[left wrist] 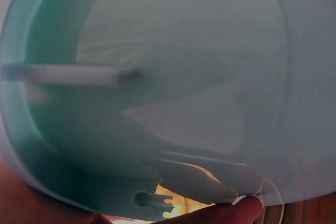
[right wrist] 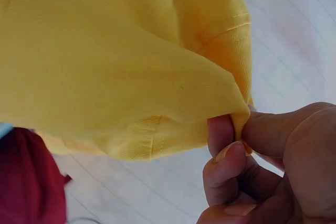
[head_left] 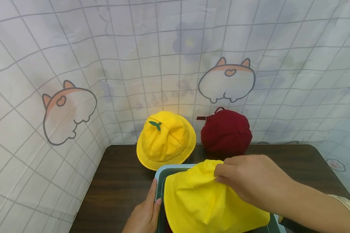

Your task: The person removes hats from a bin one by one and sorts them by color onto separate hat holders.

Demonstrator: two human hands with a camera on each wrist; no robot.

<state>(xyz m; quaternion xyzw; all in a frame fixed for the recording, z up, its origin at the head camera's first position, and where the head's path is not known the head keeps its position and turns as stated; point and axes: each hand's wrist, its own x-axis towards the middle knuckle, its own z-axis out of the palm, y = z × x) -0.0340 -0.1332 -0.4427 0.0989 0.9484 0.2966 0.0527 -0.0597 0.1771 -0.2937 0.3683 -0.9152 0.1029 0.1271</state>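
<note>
The right hand's [head_left: 248, 176] fingers [right wrist: 226, 169] are clamped on a small fold of the plain yellow hat [head_left: 204, 200], which hangs at the lower middle of the frame over the blue-green bin [head_left: 175, 166]. With so little cloth pinched, the soft crown could slip free and the hat drop crooked. Its brim spreads near the bin's right side at lower right, so it might snag there. The left hand's [head_left: 143, 212] visible fingers lie straight against the left rim; pushing too hard there could slide the bin across the tabletop [head_left: 113, 181]. A jolt away from the person might knock the leaf-marked hat [head_left: 166, 139] or the maroon hat [head_left: 227, 132], both just behind it.
</note>
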